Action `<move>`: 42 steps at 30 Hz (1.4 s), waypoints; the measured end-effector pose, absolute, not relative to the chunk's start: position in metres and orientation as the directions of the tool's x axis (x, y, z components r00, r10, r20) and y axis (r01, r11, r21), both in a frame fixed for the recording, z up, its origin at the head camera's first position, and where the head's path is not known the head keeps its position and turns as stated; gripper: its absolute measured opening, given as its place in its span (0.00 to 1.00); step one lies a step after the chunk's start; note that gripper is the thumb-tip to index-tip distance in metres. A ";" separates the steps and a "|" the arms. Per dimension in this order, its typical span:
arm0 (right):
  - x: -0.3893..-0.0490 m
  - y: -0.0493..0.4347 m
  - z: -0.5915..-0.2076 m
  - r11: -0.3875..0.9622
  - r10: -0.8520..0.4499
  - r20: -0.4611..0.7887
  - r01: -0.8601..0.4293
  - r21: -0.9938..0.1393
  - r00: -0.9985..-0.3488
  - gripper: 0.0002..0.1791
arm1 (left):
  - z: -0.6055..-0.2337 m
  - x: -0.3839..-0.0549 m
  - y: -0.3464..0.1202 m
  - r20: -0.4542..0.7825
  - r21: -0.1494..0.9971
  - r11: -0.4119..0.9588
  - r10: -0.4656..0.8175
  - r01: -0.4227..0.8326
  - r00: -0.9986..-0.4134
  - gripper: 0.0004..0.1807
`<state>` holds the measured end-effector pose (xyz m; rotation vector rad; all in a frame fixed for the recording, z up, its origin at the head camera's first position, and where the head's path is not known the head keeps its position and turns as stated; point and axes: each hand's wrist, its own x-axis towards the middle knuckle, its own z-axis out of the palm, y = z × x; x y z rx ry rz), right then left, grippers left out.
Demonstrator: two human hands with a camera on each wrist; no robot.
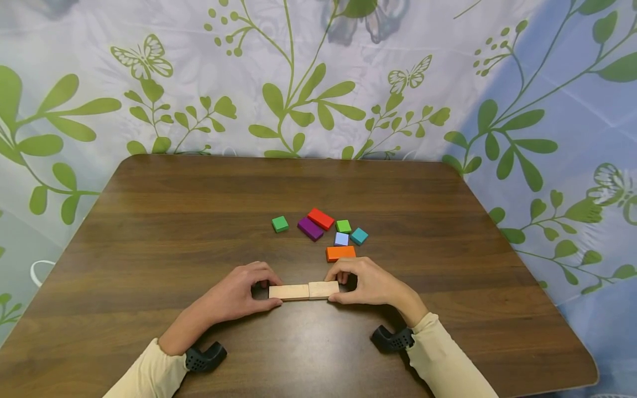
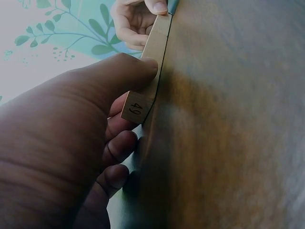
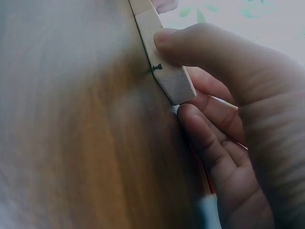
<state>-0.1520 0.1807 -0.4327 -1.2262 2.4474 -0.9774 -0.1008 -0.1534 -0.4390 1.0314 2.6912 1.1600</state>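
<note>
From my remote post I am pinching the left wooden block (image 1: 288, 292) with the left hand (image 1: 243, 291) and the right wooden block (image 1: 323, 289) with the right hand (image 1: 369, 282), each hand spread only as wide as its block. The two pieces are lying end to end on the brown table (image 1: 149, 232), meeting at a seam between my hands where their top edges look very slightly stepped. For a clean job here, I am judging that both grips should be pressing evenly along one line, wrists level, so that neither piece is twisting or riding up at the joint; a light squeeze is probably serving better than a hard one. As for the hold itself, each thumb is bearing on the near long side, with fingers reaching behind, and the outer ends are sitting within the curve of each hand. In the left wrist view, the numbered end is sticking out past my thumb toward the camera. The orange block (image 1: 340, 254) is sitting just behind my right fingers, whether touching I cannot tell, so I am minding those knuckles against nudging it.
</note>
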 end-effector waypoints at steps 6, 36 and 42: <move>-0.152 0.182 -0.432 0.435 -0.776 0.074 -0.617 -0.656 -0.626 0.15 | -0.439 -0.101 -0.153 0.219 0.653 0.506 0.586 0.564 -0.780 0.11; -0.151 0.178 -0.433 0.407 -0.769 0.151 -0.659 -0.633 -0.621 0.16 | -0.441 -0.101 -0.154 0.217 0.653 0.511 0.581 0.559 -0.784 0.11; -0.151 0.178 -0.434 0.385 -0.715 0.258 -0.675 -0.630 -0.649 0.11 | -0.440 -0.100 -0.154 0.223 0.651 0.509 0.580 0.562 -0.783 0.11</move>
